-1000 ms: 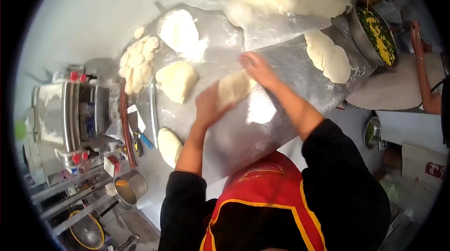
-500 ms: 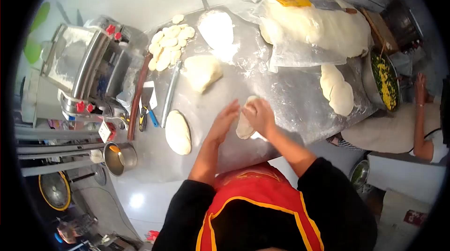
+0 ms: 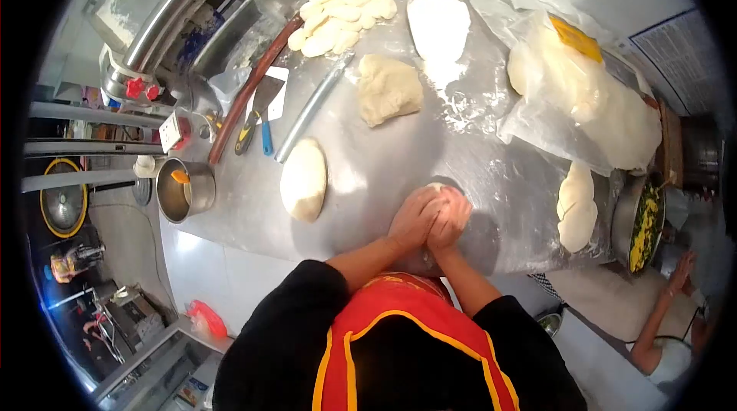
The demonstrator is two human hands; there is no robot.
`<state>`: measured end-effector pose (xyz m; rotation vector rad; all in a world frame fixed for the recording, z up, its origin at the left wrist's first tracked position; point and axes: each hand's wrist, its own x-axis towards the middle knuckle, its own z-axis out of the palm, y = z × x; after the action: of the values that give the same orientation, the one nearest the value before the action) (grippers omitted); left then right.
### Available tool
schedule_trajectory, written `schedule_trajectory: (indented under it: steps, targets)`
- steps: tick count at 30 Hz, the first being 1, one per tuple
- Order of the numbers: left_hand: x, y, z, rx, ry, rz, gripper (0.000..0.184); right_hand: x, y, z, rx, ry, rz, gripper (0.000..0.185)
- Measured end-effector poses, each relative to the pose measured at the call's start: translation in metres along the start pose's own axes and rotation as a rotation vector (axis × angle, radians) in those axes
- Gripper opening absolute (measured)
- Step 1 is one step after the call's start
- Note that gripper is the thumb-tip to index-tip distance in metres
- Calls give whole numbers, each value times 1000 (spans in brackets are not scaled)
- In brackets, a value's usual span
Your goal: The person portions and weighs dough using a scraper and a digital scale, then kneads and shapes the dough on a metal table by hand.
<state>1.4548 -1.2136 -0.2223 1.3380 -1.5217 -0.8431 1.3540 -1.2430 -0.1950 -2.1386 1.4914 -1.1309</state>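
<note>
Near the front edge of the metal worktable, my left hand [image 3: 414,216] and my right hand [image 3: 451,220] press together, fingers closed over a piece of dough. Both hands hide nearly all of that dough. To their left lies an oval dough loaf [image 3: 304,180]. Beyond them sits a rough dough lump [image 3: 388,90], its surface uneven. On the right a folded strip of flattened dough pieces [image 3: 576,207] rests on the metal.
Dough pieces [image 3: 345,13] are heaped at the back, beside a scoop of flour [image 3: 438,27]. A metal rod [image 3: 313,108], wooden rolling pin [image 3: 253,92] and metal pot [image 3: 185,190] lie left. Plastic-covered dough [image 3: 583,96], a filling bowl [image 3: 646,223] and another person's hand [image 3: 680,273] are right.
My hands were apart, the right on the dough and the left beside it. They have come together over it. The head view has shifted, moving the table's contents in the picture.
</note>
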Motion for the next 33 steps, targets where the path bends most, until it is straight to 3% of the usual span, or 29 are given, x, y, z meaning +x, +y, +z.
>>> schedule_trajectory:
  steps: [3,6,9,12,13,15,17,18,19,20,21,24,25,29,33]
  targets:
    - [48,6,-5,38,19,-143,29,31,27,19,-3,-86,185,26]
    - [82,-19,8,490,37,5,28,60,50,31,-206,-166,225,26]
    - [120,-20,11,525,99,-77,29,91,60,45,-376,-81,235,29]
    - [137,-28,13,674,259,60,27,108,65,49,-361,-52,323,32]
    - [138,-42,16,622,212,98,26,109,71,50,-370,-25,228,36]
    - [135,-72,21,514,131,168,27,103,75,32,6,-208,417,38]
    - [129,-10,-30,46,-100,-234,32,94,65,11,367,-315,578,39]
    - [119,18,-49,-196,-220,-436,35,82,38,-10,325,-325,584,37]
    - [99,31,-47,2,-184,-313,43,67,4,-30,284,-337,595,36]
    - [77,52,-39,156,-16,-312,39,48,-23,-38,319,-192,534,31]
    - [60,59,-31,402,-133,-200,28,24,-26,-27,83,-62,388,31]
    - [21,5,-8,401,-11,80,23,-10,-8,-2,-211,78,-59,27]
    - [20,-1,-8,394,8,119,27,-8,0,7,-218,65,-50,28]
    - [74,-26,-6,234,-34,-126,23,29,37,38,-234,34,2,30]
    - [114,-19,-10,461,198,-82,22,76,43,46,-247,-39,106,26]
